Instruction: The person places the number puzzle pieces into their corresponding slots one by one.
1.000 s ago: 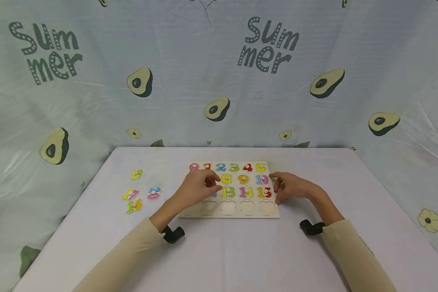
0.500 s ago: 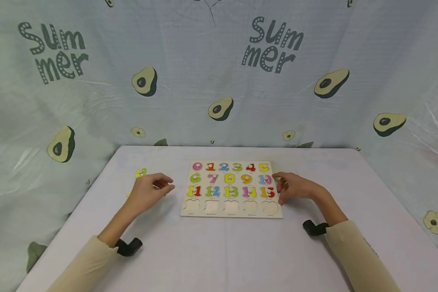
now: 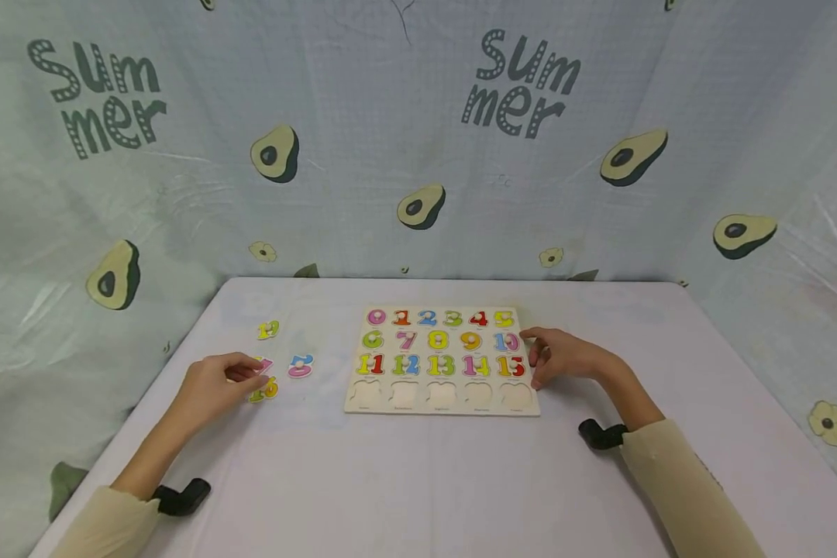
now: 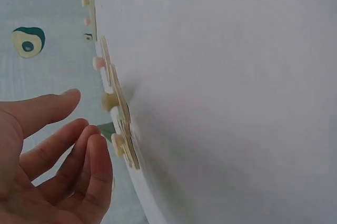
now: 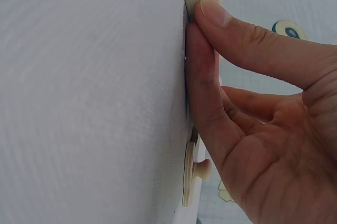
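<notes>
In the head view, my left hand [image 3: 212, 387] reaches over the number pieces at the left. Its fingertips overlap the pink-and-yellow 17 piece [image 3: 265, 364] and lie near the green-and-orange 16 piece [image 3: 265, 389]. The left wrist view shows thumb [image 4: 55, 109] and fingers apart with nothing between them, beside the knobbed pieces [image 4: 120, 95]. My right hand [image 3: 565, 360] rests at the right edge of the wooden number board [image 3: 425, 407]. Up close, the right thumb [image 5: 216, 13] and index finger touch the board's edge. A knobbed wooden piece [image 5: 188, 174] shows edge-on below those fingers; whether it is loose I cannot tell.
A 19 piece [image 3: 268, 330] and a blue-and-pink piece [image 3: 301, 366] lie left of the board. Numbers 0 to 15 fill the board's upper rows; its front row has bare recesses [image 3: 442, 395]. A printed cloth backdrop [image 3: 349, 155] stands behind the white table [image 3: 418, 480].
My left hand has moved left from above the board to the loose pieces. The right hand stays at the board's right edge. The head view has shifted slightly.
</notes>
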Tool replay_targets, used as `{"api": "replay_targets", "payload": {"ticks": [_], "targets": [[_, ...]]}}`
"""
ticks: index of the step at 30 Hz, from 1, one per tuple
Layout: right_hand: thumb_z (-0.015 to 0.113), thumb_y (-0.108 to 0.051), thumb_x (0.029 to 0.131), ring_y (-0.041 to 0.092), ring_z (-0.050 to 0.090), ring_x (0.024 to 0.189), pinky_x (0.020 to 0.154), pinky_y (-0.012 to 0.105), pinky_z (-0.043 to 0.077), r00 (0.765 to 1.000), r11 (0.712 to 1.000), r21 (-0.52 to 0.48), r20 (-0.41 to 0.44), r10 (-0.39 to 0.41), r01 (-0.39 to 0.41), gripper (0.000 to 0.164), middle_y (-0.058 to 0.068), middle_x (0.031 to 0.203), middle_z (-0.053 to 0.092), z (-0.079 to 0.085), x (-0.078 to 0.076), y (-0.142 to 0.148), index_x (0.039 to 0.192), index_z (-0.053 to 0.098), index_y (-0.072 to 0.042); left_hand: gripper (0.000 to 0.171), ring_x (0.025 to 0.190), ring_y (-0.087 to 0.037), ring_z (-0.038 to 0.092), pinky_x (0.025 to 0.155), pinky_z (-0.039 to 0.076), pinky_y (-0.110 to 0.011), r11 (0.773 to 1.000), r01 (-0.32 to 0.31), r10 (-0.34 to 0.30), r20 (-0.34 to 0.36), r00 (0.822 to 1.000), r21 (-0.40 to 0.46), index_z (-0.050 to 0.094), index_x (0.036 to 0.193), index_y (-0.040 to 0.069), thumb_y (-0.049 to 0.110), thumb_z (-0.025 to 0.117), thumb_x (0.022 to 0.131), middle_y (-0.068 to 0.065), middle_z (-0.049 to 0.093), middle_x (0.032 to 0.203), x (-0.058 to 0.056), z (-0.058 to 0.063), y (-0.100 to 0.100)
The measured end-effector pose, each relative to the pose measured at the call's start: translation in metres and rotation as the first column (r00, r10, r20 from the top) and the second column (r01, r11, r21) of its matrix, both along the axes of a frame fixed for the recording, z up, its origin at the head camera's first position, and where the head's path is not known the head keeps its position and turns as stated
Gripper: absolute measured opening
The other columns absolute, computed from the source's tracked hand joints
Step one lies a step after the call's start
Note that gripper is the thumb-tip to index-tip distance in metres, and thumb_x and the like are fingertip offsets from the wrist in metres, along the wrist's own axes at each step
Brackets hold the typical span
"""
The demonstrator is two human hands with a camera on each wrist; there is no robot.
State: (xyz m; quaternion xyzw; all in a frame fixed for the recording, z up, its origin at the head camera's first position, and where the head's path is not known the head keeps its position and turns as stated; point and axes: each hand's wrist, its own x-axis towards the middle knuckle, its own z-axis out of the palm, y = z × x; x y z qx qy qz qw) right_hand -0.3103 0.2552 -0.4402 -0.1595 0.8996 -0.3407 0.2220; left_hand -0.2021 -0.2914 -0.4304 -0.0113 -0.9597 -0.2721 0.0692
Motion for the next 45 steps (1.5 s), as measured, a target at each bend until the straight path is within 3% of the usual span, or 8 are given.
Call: {"api": "replay_targets", "payload": {"ticks": [8, 13, 21, 25, 32, 38, 45], "targets": [[0.087, -0.006, 0.077, 0.022, 0.056, 0.094, 0.082, 0.031, 0.049, 1.0, 1.0, -0.015, 0.005, -0.005, 0.005, 0.095, 0.012, 0.107, 0.056, 0.0, 0.001, 0.002, 0.155, 0.033, 0.006, 0.025, 0.078, -0.016, 0.06, 0.065, 0.046, -0.025, 0.993, 0.074, -0.065, 0.094, 0.993, -0.09, 0.078, 0.098, 0.002, 0.024, 0.083, 0.086, -0.002, 0.072, 0.084, 0.004, -0.004, -0.019], [0.086, -0.005, 0.077, 0.022, 0.057, 0.093, 0.081, 0.031, 0.049, 1.0, 1.0, -0.021, 0.002, -0.004, 0.004, 0.095, 0.012, 0.105, 0.057, -0.001, 0.001, 0.004, 0.154, 0.034, 0.006, 0.025, 0.078, -0.016, 0.06, 0.065, 0.048, -0.024, 0.988, 0.118, -0.11, 0.089, 0.99, -0.098, 0.078, 0.098, 0.001, 0.02, 0.086, 0.083, -0.001, 0.071, 0.083, 0.005, -0.006, -0.021], [0.087, -0.006, 0.077, 0.022, 0.057, 0.092, 0.082, 0.031, 0.048, 1.0, 1.0, -0.017, -0.004, 0.002, -0.002, 0.096, 0.012, 0.105, 0.057, 0.001, 0.001, 0.003, 0.155, 0.033, 0.007, 0.026, 0.073, -0.016, 0.055, 0.06, 0.044, -0.021, 0.991, 0.1, -0.094, 0.068, 0.993, -0.09, 0.075, 0.105, -0.002, 0.013, 0.083, 0.085, -0.002, 0.064, 0.079, 0.004, -0.008, -0.018], [0.087, -0.006, 0.077, 0.021, 0.057, 0.091, 0.082, 0.031, 0.048, 1.0, 1.0, -0.019, 0.001, 0.005, -0.005, 0.097, 0.012, 0.106, 0.056, 0.002, -0.001, 0.003, 0.155, 0.032, 0.006, 0.027, 0.075, -0.016, 0.056, 0.06, 0.045, -0.021, 0.988, 0.125, -0.119, 0.07, 0.99, -0.088, 0.075, 0.107, -0.004, 0.01, 0.083, 0.085, -0.003, 0.067, 0.082, 0.001, -0.005, -0.015], [0.087, -0.006, 0.076, 0.021, 0.057, 0.091, 0.083, 0.032, 0.048, 1.0, 1.0, -0.024, 0.001, -0.001, 0.001, 0.099, 0.012, 0.106, 0.056, 0.003, -0.001, 0.004, 0.156, 0.03, 0.006, 0.03, 0.075, -0.015, 0.058, 0.063, 0.045, -0.024, 0.984, 0.146, -0.141, 0.057, 0.988, -0.097, 0.077, 0.107, -0.002, 0.018, 0.082, 0.086, -0.002, 0.068, 0.081, -0.009, 0.0, -0.008], [0.087, -0.007, 0.076, 0.021, 0.057, 0.093, 0.083, 0.031, 0.048, 1.0, 1.0, -0.028, 0.011, 0.001, -0.001, 0.097, 0.012, 0.107, 0.057, 0.001, -0.001, 0.003, 0.155, 0.031, 0.006, 0.015, 0.074, -0.013, 0.057, 0.062, 0.045, -0.023, 0.977, 0.189, -0.184, 0.057, 0.981, -0.1, 0.079, 0.096, 0.002, 0.012, 0.082, 0.086, 0.0, 0.071, 0.081, -0.016, -0.004, -0.005], [0.086, -0.005, 0.075, 0.021, 0.056, 0.091, 0.082, 0.031, 0.048, 1.0, 1.0, -0.027, 0.009, 0.001, -0.001, 0.098, 0.011, 0.105, 0.056, 0.0, -0.001, 0.001, 0.155, 0.031, 0.007, 0.012, 0.072, -0.013, 0.058, 0.061, 0.045, -0.023, 0.986, 0.148, -0.143, 0.071, 0.987, -0.075, 0.078, 0.088, 0.004, 0.014, 0.083, 0.085, 0.0, 0.071, 0.078, -0.012, -0.003, -0.005]]}}
